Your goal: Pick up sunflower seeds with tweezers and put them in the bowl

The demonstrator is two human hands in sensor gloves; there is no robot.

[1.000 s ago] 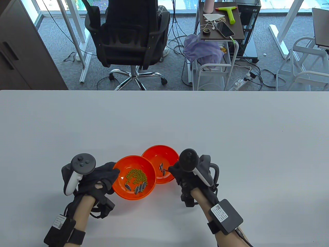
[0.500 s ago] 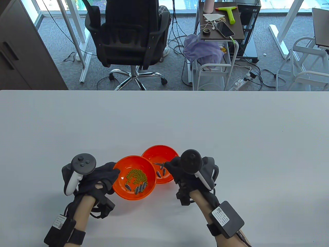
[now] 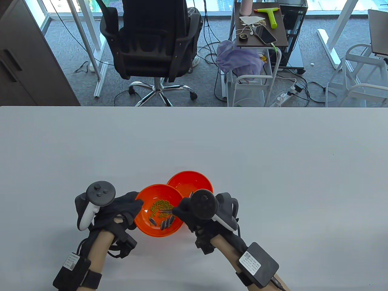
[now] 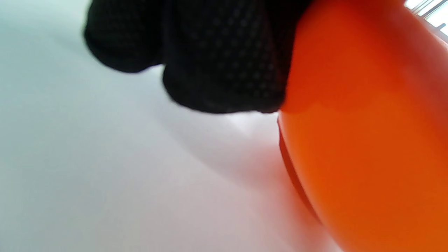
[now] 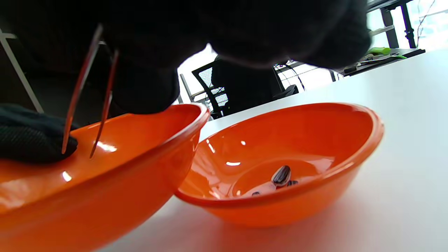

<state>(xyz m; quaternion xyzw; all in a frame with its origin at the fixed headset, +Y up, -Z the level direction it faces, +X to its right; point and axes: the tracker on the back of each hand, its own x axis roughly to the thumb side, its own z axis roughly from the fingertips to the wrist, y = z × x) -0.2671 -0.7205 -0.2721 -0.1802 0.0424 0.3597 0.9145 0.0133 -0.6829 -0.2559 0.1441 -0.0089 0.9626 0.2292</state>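
my right hand (image 3: 198,212) holds the tweezers (image 5: 89,94), tips apart and empty, over the near bowl (image 3: 142,218). the sunflower seeds (image 3: 165,223) lie just below and nearer me than the tips, long axes slanting up to the right, about five beside the green peas (image 3: 159,207). my left hand (image 3: 121,212) grips that bowl's rim. two bowls; the far bowl (image 5: 350,147) holds a few seeds.

Far worktop (image 3: 194,136): open, free passage.
Near centre: two touching orange bowls (image 3: 157,212) block.
Flanks: left hand (image 3: 121,209), right hand (image 3: 194,212) crowd bowls.
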